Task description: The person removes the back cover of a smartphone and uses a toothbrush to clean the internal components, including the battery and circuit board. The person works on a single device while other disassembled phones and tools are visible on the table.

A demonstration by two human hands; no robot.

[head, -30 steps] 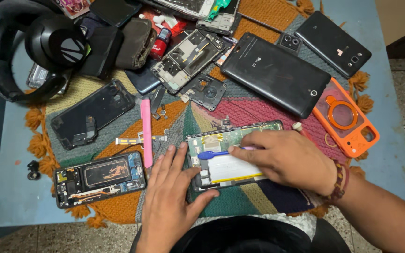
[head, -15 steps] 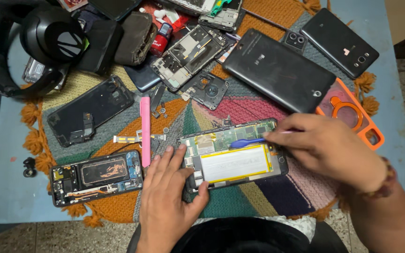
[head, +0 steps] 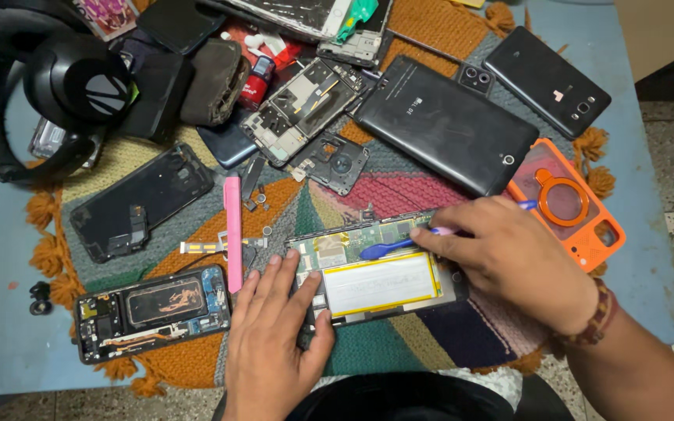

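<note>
- My left hand (head: 274, 343) is flat on the mat, fingers spread, thumb pressed against the lower left edge of the opened phone (head: 376, 277) — that pins it so it can't skid.
- The phone lies back-off at lower centre of the frame, circuit board along its top, its white yellow-edged battery (head: 384, 284) filling the middle, facing up where I can see it.
- My right hand (head: 509, 261) is pinched shut on the blue pry tool (head: 388, 249), held like a pen; its flat tip rests on the board just above the battery's top edge.
- The low, slanted grip lets the tip work sideways, not stab down, I'd say.
- The pink spudger (head: 233, 232) lies just left of the phone, near my left fingertips, within easy grabbing range.
- Another stripped phone (head: 152, 310) with its blue frame sits at lower left, apart from the one I'm on.
- The black tablet (head: 446, 125) and orange case (head: 567, 206) are parked at upper right, beyond my right knuckles.
- The black headphones (head: 48, 86) are at upper left, well clear.
- All of it sits on the striped woven mat (head: 399, 351), which cushions the parts.
</note>
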